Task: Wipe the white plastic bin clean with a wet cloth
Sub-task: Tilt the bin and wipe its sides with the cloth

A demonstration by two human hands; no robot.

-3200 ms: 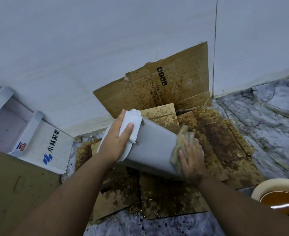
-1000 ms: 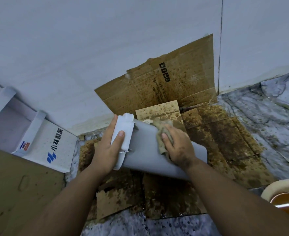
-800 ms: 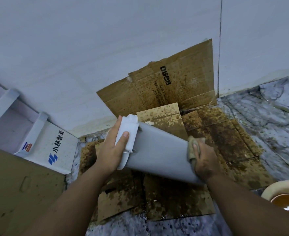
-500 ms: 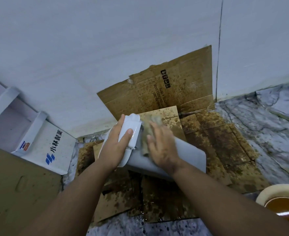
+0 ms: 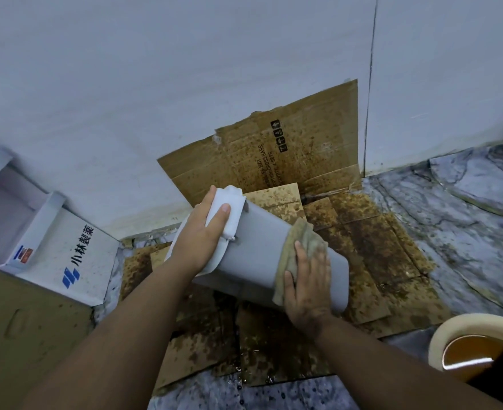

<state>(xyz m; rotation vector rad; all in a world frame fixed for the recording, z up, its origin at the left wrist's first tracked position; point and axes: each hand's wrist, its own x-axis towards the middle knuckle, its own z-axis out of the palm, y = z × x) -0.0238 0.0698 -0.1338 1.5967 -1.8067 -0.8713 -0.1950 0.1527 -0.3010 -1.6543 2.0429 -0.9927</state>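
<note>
The white plastic bin [image 5: 259, 250] lies tilted on its side above wet cardboard, its rim end to the left and its base to the lower right. My left hand [image 5: 202, 235] grips the bin's white rim and lid part, thumb on top. My right hand [image 5: 308, 285] presses a damp tan cloth [image 5: 299, 244] flat against the bin's side near the base end. The cloth drapes over the bin's upper edge and down its side. The far side of the bin is hidden.
Stained brown cardboard [image 5: 362, 247] covers the marble floor and leans on the white wall [image 5: 185, 84]. A white printed box [image 5: 66, 255] stands at the left. A cream basin [image 5: 448, 329] of brown water sits at the lower right. Plain cardboard [image 5: 22, 335] lies at the lower left.
My right hand has slid the cloth along the bin from the rim end back toward the base end. My left hand keeps its hold on the rim.
</note>
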